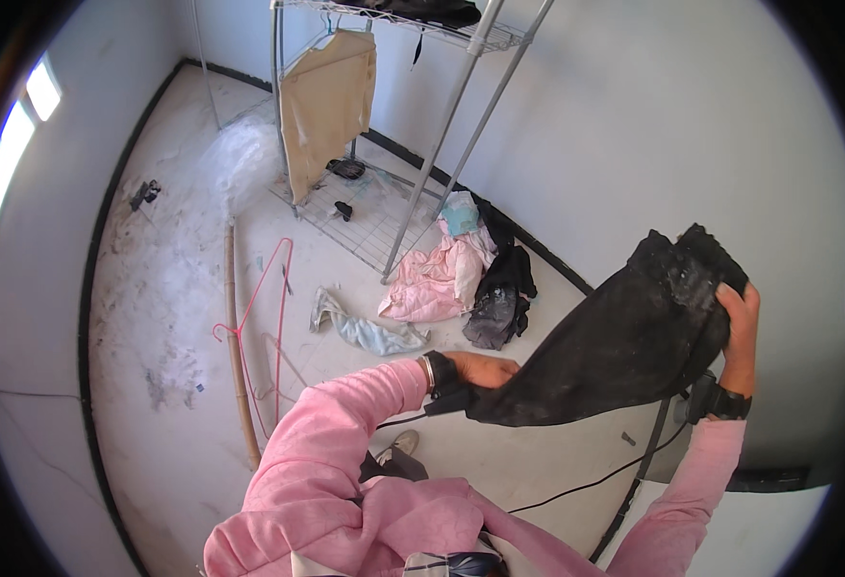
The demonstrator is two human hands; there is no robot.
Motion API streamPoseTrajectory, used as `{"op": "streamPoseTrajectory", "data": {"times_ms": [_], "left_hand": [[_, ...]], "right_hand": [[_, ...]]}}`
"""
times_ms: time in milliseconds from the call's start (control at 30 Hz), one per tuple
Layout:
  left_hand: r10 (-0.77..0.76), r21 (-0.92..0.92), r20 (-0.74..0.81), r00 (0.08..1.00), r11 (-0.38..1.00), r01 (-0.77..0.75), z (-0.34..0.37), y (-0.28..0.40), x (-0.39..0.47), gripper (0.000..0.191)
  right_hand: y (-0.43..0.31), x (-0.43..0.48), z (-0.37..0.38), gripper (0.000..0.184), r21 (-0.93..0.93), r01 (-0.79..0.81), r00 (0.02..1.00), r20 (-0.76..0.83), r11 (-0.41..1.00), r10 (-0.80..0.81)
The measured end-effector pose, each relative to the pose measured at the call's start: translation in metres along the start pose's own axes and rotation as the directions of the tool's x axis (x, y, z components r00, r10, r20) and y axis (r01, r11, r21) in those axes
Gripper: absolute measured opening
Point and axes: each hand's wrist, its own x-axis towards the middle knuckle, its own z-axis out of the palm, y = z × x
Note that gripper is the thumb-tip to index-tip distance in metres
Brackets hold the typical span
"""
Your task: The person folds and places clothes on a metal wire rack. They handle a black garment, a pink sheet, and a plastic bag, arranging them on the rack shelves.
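A black garment [595,339], dusted with pale marks, is stretched between my two hands above the floor at the right. My left hand [486,369] grips its lower left end, the fingertips hidden by the cloth. At its upper right edge my right hand [741,324] pinches the fabric, thumb on the near side and the other fingers mostly hidden. Below and behind the garment, a pink quilted garment [433,281] lies crumpled on the floor beside a pile of dark cloth [500,303].
A wire shelving rack [364,223] stands by the wall, a beige top [328,101] hanging from it. A light blue cloth [368,333], pink hangers [284,288] and a bamboo pole [231,288] lie on the floor. Clear plastic sheeting [245,159] is at the left; a black cable [581,485] runs near me.
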Motion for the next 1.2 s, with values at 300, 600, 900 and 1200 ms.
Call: {"op": "streamPoseTrajectory", "data": {"times_ms": [300,600,900,1200], "left_hand": [[-0.200,-0.832,-0.171,0.965,0.554,-0.033,-0.021,-0.026,-0.043,0.074],[0.079,-0.273,-0.584,0.808,0.918,-0.287,-0.061,-0.027,-0.227,0.051],[0.360,0.551,-0.825,0.435,0.679,0.485,-0.073,-0.027,-0.330,0.151],[0.356,0.350,-0.931,0.083,0.934,-0.079,-0.151,0.088,-0.335,0.031]], "right_hand": [[0.156,-0.076,0.195,0.107,-0.440,0.225,0.698,0.696,0.869,0.172],[0.144,-0.075,0.389,0.066,-0.284,0.164,0.817,0.576,0.945,0.031],[0.004,0.015,0.430,0.031,0.075,0.418,0.545,0.777,0.906,-0.315],[-0.052,0.153,0.394,0.024,-0.022,0.565,0.752,0.424,0.824,-0.504]]}}
